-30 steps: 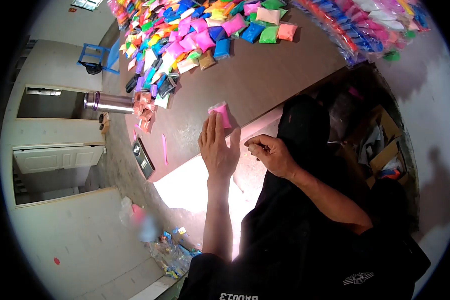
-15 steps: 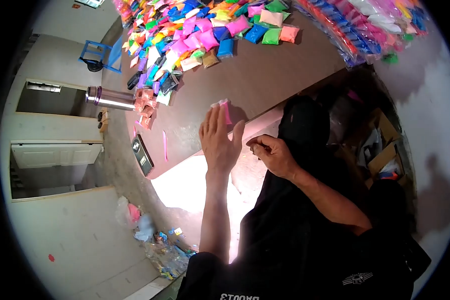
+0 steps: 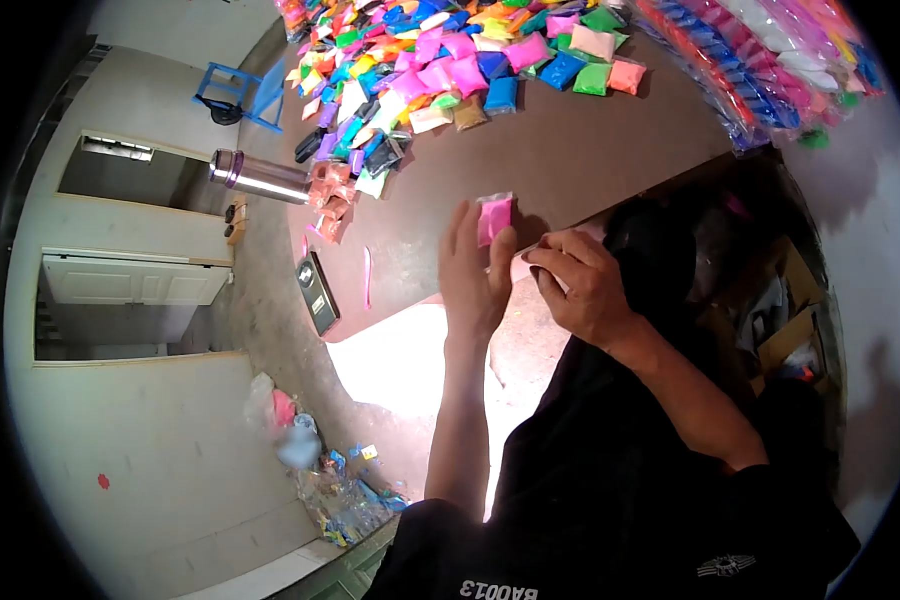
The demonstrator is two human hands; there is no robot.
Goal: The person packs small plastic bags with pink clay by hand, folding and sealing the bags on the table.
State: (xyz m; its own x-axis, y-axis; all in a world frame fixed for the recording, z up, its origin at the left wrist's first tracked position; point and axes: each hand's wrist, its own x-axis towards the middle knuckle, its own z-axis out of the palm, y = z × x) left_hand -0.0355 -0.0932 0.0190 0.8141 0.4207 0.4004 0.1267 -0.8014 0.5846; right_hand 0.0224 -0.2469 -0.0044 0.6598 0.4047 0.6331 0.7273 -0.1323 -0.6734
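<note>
From the view's centre, a silver cylindrical metal flask (image 3: 270, 180) sits at ten o'clock, a black rectangular device (image 3: 317, 300) at nine, clear plastic litter (image 3: 335, 500) at seven, a brown cardboard box (image 3: 792, 328) at three.

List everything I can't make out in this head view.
Pink packet: lower right corner, head view, hidden by the left hand.
Right hand: whether its grip holds anything, head view, too small at the fingertips to tell.
Packet heap: far end, head view, cut off by the top edge.
Dark flat object: head view, markings too small to read.
Pale blue item: what it is, head view, blurred.
</note>
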